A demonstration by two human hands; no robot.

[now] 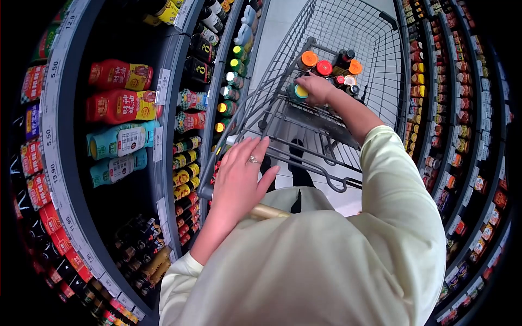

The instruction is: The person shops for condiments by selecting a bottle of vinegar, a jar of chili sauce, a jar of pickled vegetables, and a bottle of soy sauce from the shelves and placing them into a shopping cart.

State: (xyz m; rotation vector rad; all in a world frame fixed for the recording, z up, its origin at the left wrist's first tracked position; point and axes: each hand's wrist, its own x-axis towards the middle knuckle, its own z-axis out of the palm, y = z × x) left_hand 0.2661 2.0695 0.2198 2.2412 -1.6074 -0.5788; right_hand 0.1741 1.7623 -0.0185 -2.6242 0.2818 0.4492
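Reaching down into the metal shopping cart (375, 41), my right hand (315, 88) has its fingers wrapped round a jar with a teal and yellow lid (300, 91). Close beside it stand a jar with an orange lid (309, 58), one with a red lid (324, 68), another orange-topped jar (355, 67) and several dark bottles with black caps (346, 55). My left hand (239, 174), with a ring on one finger, lies at the near left corner of the cart, fingers stretched out and thumb apart. It holds nothing that I can see.
On the left, a shelf (70, 206) holds red sauce bottles (122, 106), light blue bottles (122, 138) and small packs. Shelves with rows of small jars (417, 79) line the right side. My feet are below the cart on the pale floor (274, 27).
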